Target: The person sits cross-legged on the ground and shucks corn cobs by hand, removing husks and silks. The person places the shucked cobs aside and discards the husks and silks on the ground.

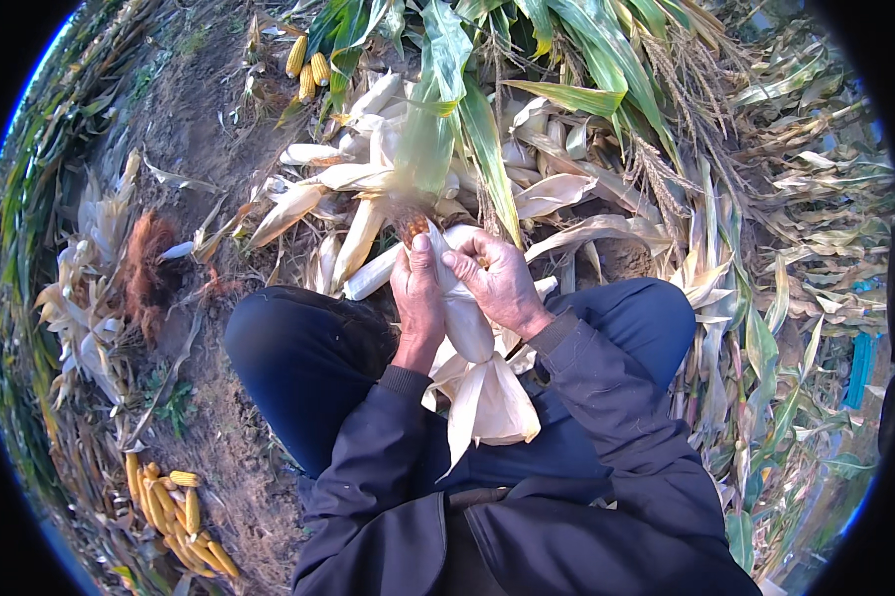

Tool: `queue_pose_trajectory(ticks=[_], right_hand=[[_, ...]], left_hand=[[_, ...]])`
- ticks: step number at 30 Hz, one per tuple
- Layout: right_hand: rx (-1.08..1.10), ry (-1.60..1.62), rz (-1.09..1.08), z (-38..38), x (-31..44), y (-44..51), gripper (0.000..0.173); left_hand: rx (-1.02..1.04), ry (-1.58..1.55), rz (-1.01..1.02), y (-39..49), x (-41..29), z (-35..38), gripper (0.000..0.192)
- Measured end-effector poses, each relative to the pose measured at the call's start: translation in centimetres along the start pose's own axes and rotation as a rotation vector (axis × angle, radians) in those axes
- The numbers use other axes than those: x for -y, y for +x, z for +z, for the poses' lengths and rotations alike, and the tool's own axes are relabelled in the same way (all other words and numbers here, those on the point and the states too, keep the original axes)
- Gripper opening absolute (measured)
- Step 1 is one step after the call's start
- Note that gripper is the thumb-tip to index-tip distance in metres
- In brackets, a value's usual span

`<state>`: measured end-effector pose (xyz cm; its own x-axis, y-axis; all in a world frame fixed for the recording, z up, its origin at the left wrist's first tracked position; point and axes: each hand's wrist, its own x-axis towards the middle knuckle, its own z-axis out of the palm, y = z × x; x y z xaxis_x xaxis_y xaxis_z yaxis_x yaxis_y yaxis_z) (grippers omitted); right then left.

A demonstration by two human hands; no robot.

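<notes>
Between my knees, my left hand [420,302] is closed around an ear of corn [416,229], its thumb beside the exposed orange kernels at the tip. Pale dry husk [447,261] still covers much of the ear. My right hand [501,279] pinches that husk with thumb and fingers, close against the left hand; a bit of yellow shows between its fingers. Below both hands hang tied or twisted husk leaves [492,402], spread over my lap. A heap of unhusked ears [365,231] lies just beyond, partly under green corn leaves [484,141].
Husked yellow ears [170,514] are piled on the soil at lower left, with several more [307,68] at the top. Discarded husks [86,313] and reddish corn silk [148,276] lie to the left. Dry stalks and leaves [723,313] stretch along the right.
</notes>
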<state>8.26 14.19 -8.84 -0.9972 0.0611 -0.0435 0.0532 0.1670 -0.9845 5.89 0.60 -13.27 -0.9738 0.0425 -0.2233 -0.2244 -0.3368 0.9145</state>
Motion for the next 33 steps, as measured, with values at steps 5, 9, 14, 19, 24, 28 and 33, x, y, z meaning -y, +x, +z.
queue_pose_trajectory(ticks=[5,9,14,19,24,28,33], right_hand=[[0.285,-0.061,0.140,0.8,1.2,-5.6,0.022],[0.348,-0.207,0.110,0.2,1.6,-9.0,0.024],[0.436,-0.183,0.216,-1.9,3.2,-15.4,0.025],[0.423,-0.202,0.274,-3.7,4.4,-18.2,0.024],[0.480,-0.329,0.263,-4.5,5.8,-16.6,0.024],[0.330,-0.196,0.310,-5.4,7.7,-14.1,0.039],[-0.006,-0.176,-0.010,-2.8,5.9,-8.0,0.069]], left_hand=[[-0.134,-0.135,-0.135,1.6,-1.7,-1.8,0.055],[-0.073,-0.172,-0.131,1.7,-2.8,-2.3,0.055],[-0.137,-0.350,-0.168,3.1,-4.4,-3.0,0.055],[-0.050,-0.372,-0.142,2.6,-4.8,-2.1,0.057],[-0.030,-0.219,-0.085,3.0,-5.4,-1.7,0.058],[-0.005,-0.072,-0.045,2.2,-5.8,-1.9,0.060],[0.141,-0.033,-0.040,0.8,-5.7,-0.9,0.060]])
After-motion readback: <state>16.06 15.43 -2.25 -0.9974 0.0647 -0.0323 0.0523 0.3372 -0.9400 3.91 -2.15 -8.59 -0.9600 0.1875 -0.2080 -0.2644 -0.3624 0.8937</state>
